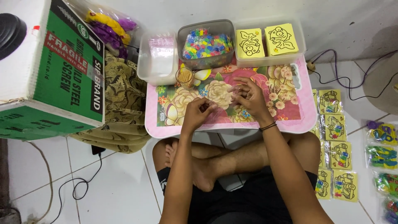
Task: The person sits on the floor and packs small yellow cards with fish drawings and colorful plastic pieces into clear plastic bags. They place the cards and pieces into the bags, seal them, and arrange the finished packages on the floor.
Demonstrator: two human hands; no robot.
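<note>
A person sat cross-legged on a white tiled floor behind a low pink table with a floral top, both hands raised just above its surface. The left hand was curled, its fingertips pinched together in a closed grip on something too small to make out. The right hand, just beside it and a black band at the wrist, had its fingers bent and partly spread around what looked like a clear plastic sleeve; whether that grip was closed on it could not be told. Along the table's far edge stood a clear container holding more clear sleeves, a grey tub filled with small multicoloured pieces, and a clear tray holding two stacks of yellow cards printed with cartoon outlines. A small glass of thin sticks stood near the left hand. On the floor to the person's right lay rows of packed yellow card kits, well apart from the hands, with more colourful packets beyond them. A green and white cardboard box stood to the left beside patterned cloth.
</note>
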